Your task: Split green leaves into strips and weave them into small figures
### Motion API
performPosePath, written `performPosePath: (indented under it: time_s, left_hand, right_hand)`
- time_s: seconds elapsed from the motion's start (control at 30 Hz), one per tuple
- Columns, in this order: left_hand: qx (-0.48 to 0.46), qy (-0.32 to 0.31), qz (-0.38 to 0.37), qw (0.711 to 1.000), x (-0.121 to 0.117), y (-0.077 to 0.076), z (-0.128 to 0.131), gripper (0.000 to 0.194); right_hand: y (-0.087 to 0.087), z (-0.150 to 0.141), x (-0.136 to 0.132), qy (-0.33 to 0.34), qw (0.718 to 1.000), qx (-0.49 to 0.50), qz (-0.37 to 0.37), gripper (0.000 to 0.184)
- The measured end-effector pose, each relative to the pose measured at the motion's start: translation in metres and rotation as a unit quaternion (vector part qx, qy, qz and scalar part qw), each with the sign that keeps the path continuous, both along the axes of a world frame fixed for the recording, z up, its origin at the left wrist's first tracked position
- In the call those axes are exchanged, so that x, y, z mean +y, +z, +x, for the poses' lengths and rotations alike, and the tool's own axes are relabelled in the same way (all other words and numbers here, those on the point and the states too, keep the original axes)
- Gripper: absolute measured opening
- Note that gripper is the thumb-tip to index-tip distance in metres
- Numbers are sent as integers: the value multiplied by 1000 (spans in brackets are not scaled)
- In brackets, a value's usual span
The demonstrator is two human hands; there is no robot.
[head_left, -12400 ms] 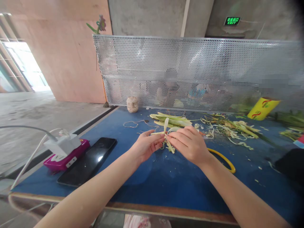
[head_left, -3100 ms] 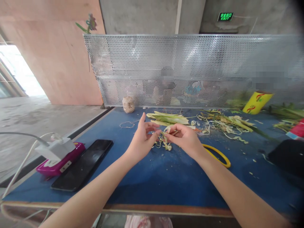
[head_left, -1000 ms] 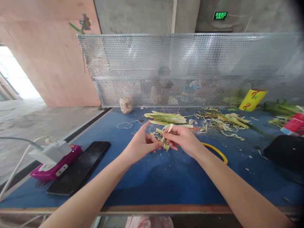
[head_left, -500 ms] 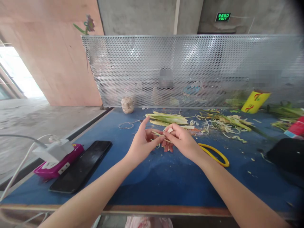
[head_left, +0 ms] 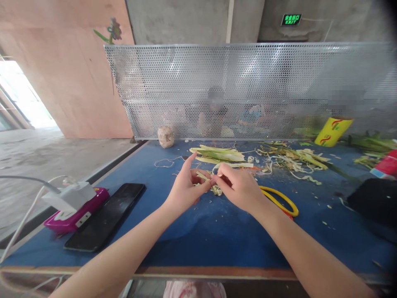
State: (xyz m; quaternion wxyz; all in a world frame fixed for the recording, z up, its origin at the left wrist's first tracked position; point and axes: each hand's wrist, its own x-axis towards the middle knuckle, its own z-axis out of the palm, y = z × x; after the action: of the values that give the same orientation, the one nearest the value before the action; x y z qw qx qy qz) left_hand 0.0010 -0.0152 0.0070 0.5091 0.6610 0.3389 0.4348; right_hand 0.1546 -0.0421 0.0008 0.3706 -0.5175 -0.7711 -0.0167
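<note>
My left hand (head_left: 183, 187) is closed in a pinch on a narrow pale-green plant strip (head_left: 203, 176), its index finger pointing up. Thumb and fingertips of my right hand (head_left: 242, 187) are pressed together at the strip's right end, touching the left fingertips. Small pale scraps (head_left: 217, 190) lie under the hands. Just beyond them, a bundle of pale-green leaf strips (head_left: 218, 155) rests on the blue table (head_left: 198, 244). Beside my right wrist lies a yellow loop-shaped handle (head_left: 288, 203) with some red by it; the rest is hidden under the forearm.
A black phone (head_left: 107, 217) lies left, against a purple power strip (head_left: 74, 215) with a white charger (head_left: 70, 196). A twine ball (head_left: 166, 137), shredded plant strips (head_left: 297, 159) and a yellow roll (head_left: 333, 131) sit before a perforated metal screen (head_left: 186, 82). At right is a black object (head_left: 374, 200).
My right hand has turned, its fingers curling in more tightly at the strip's end. Pale scraps beneath show more clearly now. My left hand keeps nearly the same pose.
</note>
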Motion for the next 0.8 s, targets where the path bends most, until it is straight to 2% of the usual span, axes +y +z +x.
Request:
performPosePath:
  time_s: [0.2,0.43,0.5,0.67,0.8]
  left_hand:
    - [15,-15,39,999,1,-3,0,79]
    - [-28,-33,-1,999,2,-1,-4,90]
    - [-57,-33,-10,998,3,0,-4,97]
    - [-73,-30,-21,997,6,2,-6,100]
    - [-79,-9,-10,997,8,4,-8,99]
  right_hand:
    - [-5,1,5,55,990,102,-78,21]
    - [-2,5,8,109,951,259,-133,25]
    - [-2,6,9,113,947,257,-157,25]
    - [-1,6,7,159,945,149,-245,26]
    - [2,7,5,179,950,157,-203,34]
